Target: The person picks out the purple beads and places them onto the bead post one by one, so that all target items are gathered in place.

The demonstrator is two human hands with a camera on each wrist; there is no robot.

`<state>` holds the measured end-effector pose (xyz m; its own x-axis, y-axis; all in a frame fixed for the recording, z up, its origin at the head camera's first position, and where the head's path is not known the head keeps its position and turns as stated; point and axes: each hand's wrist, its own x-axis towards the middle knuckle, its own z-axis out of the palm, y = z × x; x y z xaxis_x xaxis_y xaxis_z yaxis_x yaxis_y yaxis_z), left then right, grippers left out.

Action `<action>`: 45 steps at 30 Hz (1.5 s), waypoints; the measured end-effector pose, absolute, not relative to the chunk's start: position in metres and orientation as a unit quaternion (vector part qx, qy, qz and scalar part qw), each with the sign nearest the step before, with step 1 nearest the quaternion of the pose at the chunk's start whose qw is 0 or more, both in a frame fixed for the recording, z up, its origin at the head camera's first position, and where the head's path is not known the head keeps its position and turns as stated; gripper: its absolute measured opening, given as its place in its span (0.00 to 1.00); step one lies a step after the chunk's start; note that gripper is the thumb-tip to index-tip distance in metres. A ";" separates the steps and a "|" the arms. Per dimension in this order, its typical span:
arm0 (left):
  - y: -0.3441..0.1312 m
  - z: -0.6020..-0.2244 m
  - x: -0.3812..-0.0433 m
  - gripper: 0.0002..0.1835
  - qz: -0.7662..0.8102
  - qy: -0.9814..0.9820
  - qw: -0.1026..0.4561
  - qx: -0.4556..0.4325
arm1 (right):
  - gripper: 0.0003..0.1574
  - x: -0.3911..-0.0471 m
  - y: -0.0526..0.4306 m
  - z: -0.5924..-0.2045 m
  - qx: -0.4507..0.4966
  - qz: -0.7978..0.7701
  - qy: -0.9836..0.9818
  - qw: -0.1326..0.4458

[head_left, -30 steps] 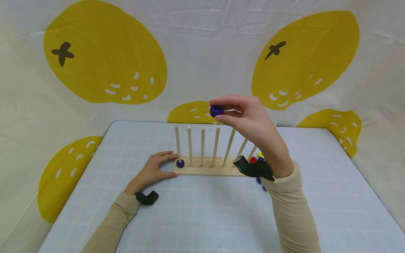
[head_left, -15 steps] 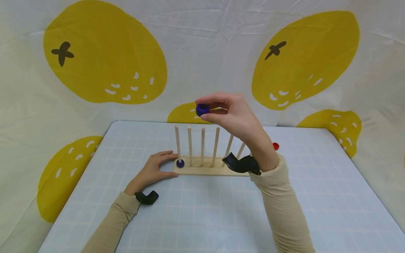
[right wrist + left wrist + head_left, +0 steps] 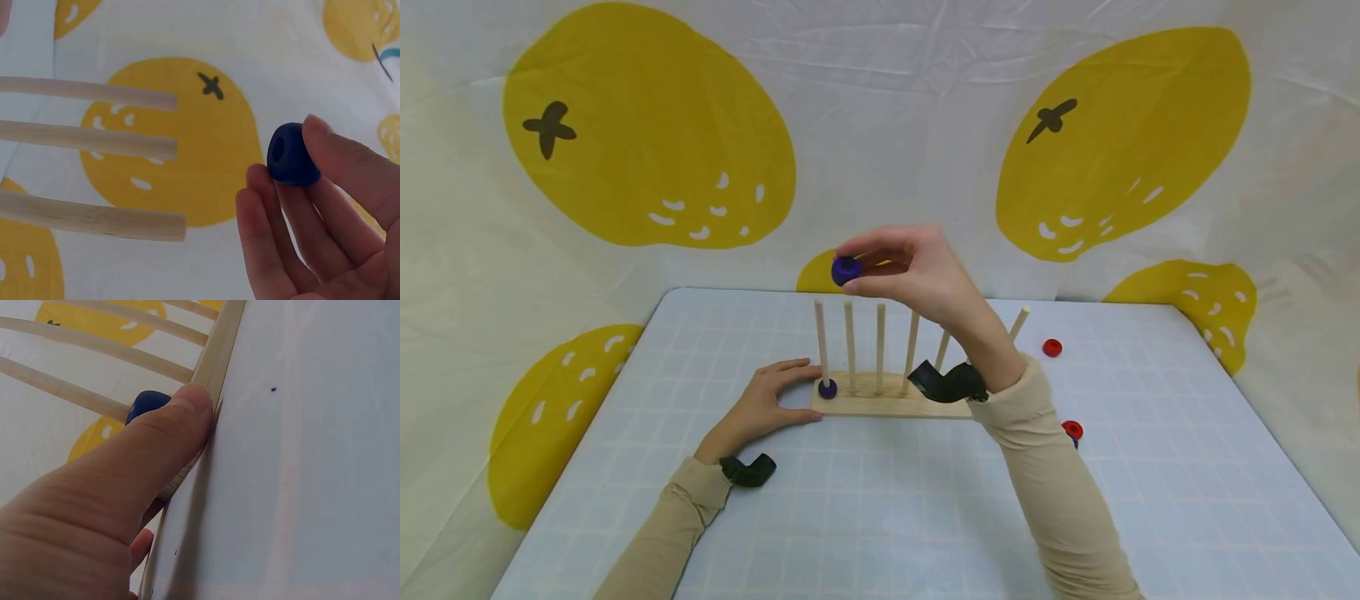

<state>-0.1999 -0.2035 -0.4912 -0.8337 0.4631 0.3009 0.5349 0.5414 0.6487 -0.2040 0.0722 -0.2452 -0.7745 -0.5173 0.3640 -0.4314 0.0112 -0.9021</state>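
Observation:
The right hand [image 3: 913, 271] pinches a blue bead [image 3: 846, 270] between thumb and fingertips, above the pegs at the left end of a wooden peg board [image 3: 887, 406]. In the right wrist view the hole of the blue bead [image 3: 290, 156] faces the peg tops, apart from them. The left hand [image 3: 766, 402] grips the board's left end, its thumb [image 3: 169, 425] on the front edge and fingers behind. Another blue bead [image 3: 827, 389] sits at the foot of the leftmost peg. The right forearm hides part of the board's right side.
A red bead [image 3: 1052, 347] lies on the table [image 3: 865, 517] right of the board. Nearer, another red bead [image 3: 1072, 429] lies with a blue one partly hidden by the right sleeve. Several upright pegs [image 3: 881, 350] stand below the right hand. A lemon-patterned cloth [image 3: 895, 125] hangs behind.
The right hand has moved left with the blue bead, toward the leftmost pegs. Red beads at the right have come into view from behind the arm. The left hand stays put.

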 end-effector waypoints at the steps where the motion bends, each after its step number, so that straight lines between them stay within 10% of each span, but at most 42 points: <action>1: -0.203 -0.491 -0.200 0.37 -0.385 -0.877 0.046 -0.284 | 0.19 -0.206 0.071 -0.247 -0.336 -0.620 0.709 0.033; 45: -0.204 -0.491 -0.199 0.37 -0.382 -0.878 0.046 -0.285 | 0.19 -0.226 0.048 -0.278 -0.446 -0.390 0.805 0.005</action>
<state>-0.1994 -0.2037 -0.4912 -0.8338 0.4641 0.2991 0.5351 0.5457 0.6449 -0.2261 0.0478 -0.2781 -0.6023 -0.7225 0.3393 -0.7140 0.2975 -0.6339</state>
